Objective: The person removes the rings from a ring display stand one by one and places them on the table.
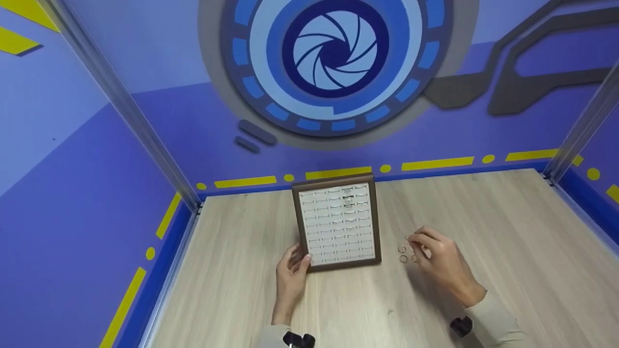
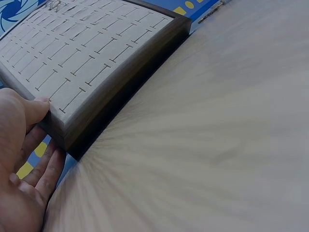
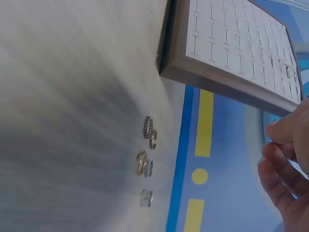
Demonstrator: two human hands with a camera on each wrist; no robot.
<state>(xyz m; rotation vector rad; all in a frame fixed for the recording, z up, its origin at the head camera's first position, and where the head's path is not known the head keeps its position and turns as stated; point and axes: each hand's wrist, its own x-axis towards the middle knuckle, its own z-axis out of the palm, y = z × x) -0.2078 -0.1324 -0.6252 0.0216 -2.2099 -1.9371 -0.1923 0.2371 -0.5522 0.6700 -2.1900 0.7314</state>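
Observation:
My left hand (image 1: 291, 275) grips the lower left corner of a brown-framed ring display board (image 1: 338, 227), thumb on the front and fingers behind. The board stands tilted back, its pale padded face (image 2: 72, 53) lined with rows of slots. A few rings (image 1: 348, 199) sit in slots near its top. Right of the board, my right hand (image 1: 442, 258) has thumb and forefinger together, pinching what looks like a small ring (image 1: 407, 238); the right wrist view does not show it clearly. Below that hand lie several loose rings (image 3: 141, 162), gold- and silver-coloured, one of them braided (image 3: 147, 126).
The pale wooden table (image 1: 232, 290) is bounded by a blue-purple back wall (image 1: 174, 130) and side walls with metal corner posts (image 1: 121, 101). The board stands a little in front of the back wall. Dark wrist devices (image 1: 462, 326) sit on both sleeves.

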